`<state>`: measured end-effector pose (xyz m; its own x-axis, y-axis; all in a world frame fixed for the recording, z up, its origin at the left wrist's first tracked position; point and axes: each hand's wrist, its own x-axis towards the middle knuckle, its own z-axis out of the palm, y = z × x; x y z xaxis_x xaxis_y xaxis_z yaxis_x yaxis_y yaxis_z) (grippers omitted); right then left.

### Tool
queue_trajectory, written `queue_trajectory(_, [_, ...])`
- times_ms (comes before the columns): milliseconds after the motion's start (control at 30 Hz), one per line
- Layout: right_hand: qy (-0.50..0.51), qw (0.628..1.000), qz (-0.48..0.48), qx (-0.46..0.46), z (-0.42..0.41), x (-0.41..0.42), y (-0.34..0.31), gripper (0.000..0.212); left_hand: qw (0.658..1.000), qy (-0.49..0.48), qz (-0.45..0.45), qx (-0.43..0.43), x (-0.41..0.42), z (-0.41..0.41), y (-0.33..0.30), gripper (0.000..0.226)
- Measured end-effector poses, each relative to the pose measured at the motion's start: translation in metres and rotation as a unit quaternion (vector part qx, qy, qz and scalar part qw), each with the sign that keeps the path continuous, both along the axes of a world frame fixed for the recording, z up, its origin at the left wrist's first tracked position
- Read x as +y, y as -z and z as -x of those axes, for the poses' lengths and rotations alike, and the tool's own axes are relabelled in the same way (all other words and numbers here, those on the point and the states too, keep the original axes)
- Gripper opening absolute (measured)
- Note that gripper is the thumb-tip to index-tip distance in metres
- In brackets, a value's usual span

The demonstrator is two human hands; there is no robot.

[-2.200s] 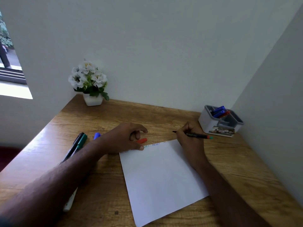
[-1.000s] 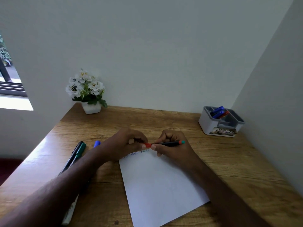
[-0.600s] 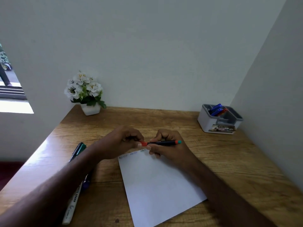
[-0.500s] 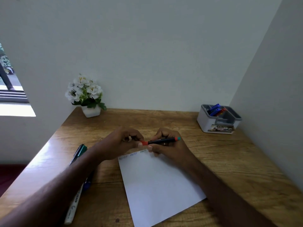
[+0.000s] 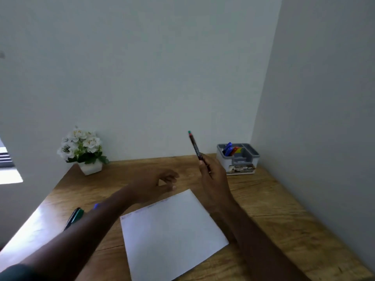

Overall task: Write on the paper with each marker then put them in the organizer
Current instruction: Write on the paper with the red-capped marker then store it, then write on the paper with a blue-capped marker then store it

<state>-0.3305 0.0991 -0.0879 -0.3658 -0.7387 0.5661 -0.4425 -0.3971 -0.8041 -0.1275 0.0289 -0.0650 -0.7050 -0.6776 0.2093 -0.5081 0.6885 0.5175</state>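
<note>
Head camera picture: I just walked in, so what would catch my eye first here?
Probably the right hand holding a marker up above the wooden desk, its green end pointing upward. Below it lies a white sheet of paper with faint writing along its top edge. In the far right corner stands a grey organizer with blue and red markers inside.

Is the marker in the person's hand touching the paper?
No, the right hand holds the marker up in the air, pointing upward, well above the paper.
</note>
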Motion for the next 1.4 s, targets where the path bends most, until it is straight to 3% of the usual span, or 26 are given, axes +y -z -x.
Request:
queue_trajectory(100, [0.083,0.995,0.01,0.055,0.029,0.012,-0.017,0.026,0.999,0.033,0.038,-0.016,0.002,0.045,-0.014,0.035])
queue_trajectory(233, [0.227,0.964,0.034,0.131,0.094,0.031,-0.054,0.009,0.995,0.076,0.051,-0.03,-0.003,0.103,-0.025,0.036])
queue_trajectory(400, [0.307,0.922,-0.055,0.23,0.172,0.042,-0.091,0.012,0.992,0.1,0.072,-0.037,-0.011,0.156,-0.037,0.023])
queue_trajectory(700, [0.251,0.896,-0.244,0.275,0.204,0.014,-0.095,0.019,0.991,0.101,0.061,-0.056,-0.018,0.184,-0.041,0.018])
queue_trajectory(1000, [0.215,0.892,-0.317,0.238,0.207,-0.012,-0.07,0.029,0.99,0.089,0.062,-0.091,-0.023,0.163,-0.041,0.019])
queue_trajectory(1133, [0.242,0.904,-0.286,0.205,0.206,-0.002,-0.068,0.035,0.99,0.085,0.062,-0.089,-0.027,0.153,-0.042,0.021])
queue_trajectory(1267, [0.311,0.91,-0.17,0.214,0.185,0.013,-0.073,0.018,0.992,0.083,0.062,-0.067,-0.024,0.144,-0.043,0.02])
queue_trajectory(1400, [0.278,0.92,-0.13,0.242,0.138,0.019,-0.074,0.007,0.994,0.078,0.056,-0.049,-0.014,0.126,-0.043,0.017])
